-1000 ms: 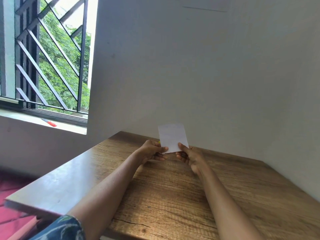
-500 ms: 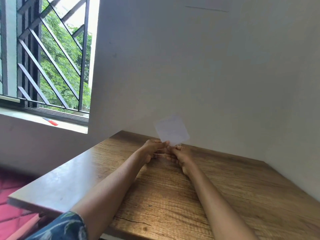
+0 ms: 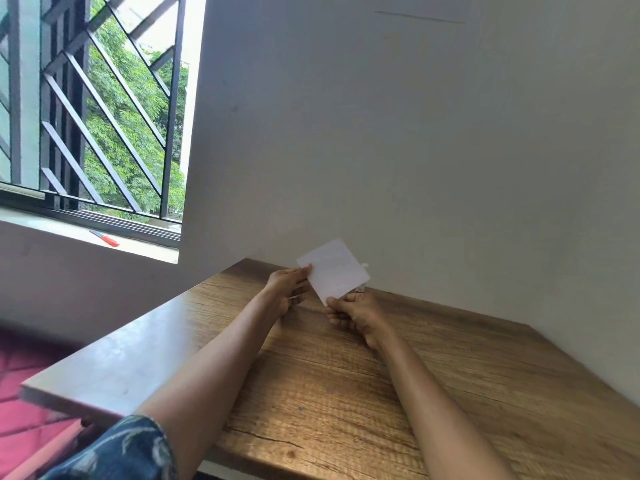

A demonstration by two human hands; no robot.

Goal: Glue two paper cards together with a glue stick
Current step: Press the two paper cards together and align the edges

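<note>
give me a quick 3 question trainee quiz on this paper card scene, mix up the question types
1. True or false: the white card lies flat on the wooden table.
2. Which hand pinches the card's lower corner? A) left hand B) right hand
3. Fill in: the red item rests on the window ____.

Key
1. False: both hands hold it tilted above the table.
2. B; the left hand grips the card's left edge.
3. sill

We count two hands, a left hand (image 3: 289, 284) and a right hand (image 3: 353, 311), one white card (image 3: 334, 270), one table (image 3: 346, 393), one red-handled tool (image 3: 105, 238).
</note>
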